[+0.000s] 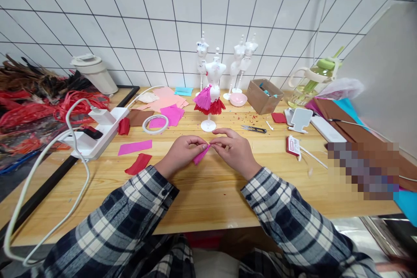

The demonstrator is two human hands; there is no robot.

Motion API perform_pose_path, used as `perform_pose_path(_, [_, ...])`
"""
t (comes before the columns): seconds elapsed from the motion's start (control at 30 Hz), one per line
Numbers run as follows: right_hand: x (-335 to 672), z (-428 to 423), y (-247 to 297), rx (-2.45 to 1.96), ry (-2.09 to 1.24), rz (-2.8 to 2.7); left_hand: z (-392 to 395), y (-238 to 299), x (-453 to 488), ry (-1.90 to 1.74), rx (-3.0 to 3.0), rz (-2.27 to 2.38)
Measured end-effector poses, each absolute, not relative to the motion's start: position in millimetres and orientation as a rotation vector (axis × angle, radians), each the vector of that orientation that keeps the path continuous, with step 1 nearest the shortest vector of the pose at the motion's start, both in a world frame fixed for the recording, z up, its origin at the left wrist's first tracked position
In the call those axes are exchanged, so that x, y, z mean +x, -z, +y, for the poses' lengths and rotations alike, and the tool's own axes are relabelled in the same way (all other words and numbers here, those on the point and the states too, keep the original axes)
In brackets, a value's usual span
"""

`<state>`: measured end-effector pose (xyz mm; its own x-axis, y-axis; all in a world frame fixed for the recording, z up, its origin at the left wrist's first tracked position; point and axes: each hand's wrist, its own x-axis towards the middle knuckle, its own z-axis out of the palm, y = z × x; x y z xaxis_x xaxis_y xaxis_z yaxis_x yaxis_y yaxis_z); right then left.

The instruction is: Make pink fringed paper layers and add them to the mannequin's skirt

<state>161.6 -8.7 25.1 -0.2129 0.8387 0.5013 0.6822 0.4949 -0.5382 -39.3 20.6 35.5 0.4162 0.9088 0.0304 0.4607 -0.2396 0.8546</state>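
Note:
Between my two hands, low over the wooden table (208, 200), is a small gathered piece of magenta crepe paper (201, 155), fanned out at its lower left end. My left hand (184, 152) pinches it from the left with thumb and forefinger. The fingertips of my right hand (236, 152) close on its narrow twisted top. Just beyond the hands stands a white mini dress form (215, 71) on a round base, wearing a red fringed paper skirt (216, 107) with a magenta ruffle (204, 97) over its left side.
Left of my hands lie a magenta strip (135, 147), red paper (138, 164), a tape roll (155, 124) and a power strip (100, 134) with looping cables. Thread snips (254, 129), a cardboard box (264, 97), a pink bowl (238, 99) and a bottle (312, 80) stand or lie to the right.

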Motion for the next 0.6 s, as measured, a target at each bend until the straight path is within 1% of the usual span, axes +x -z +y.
perform_pose_path(0.1, [161.6,-9.6,-27.3,-1.272,-0.244,-2.007,20.2,-35.6,-39.2,-0.693,1.898,1.197])
perform_pose_path(0.23, [159.1,-8.7,-26.7,-1.253,-0.371,-2.011,19.2,-37.0,-37.4,-0.726,1.933,1.178])
perform_pose_path(0.43, [159.1,-7.5,-28.4,-1.204,-0.863,-1.71,19.9,-37.8,-37.3,-0.756,1.921,1.185])
perform_pose_path(0.5, [159.5,-7.1,-28.8,-1.193,-0.887,-1.69,20.5,-37.3,-38.1,-0.753,1.935,1.187])
perform_pose_path(0.6, [158.4,-5.6,-26.7,-1.256,-0.805,-1.755,20.6,-36.6,-38.7,-0.736,1.965,1.184])
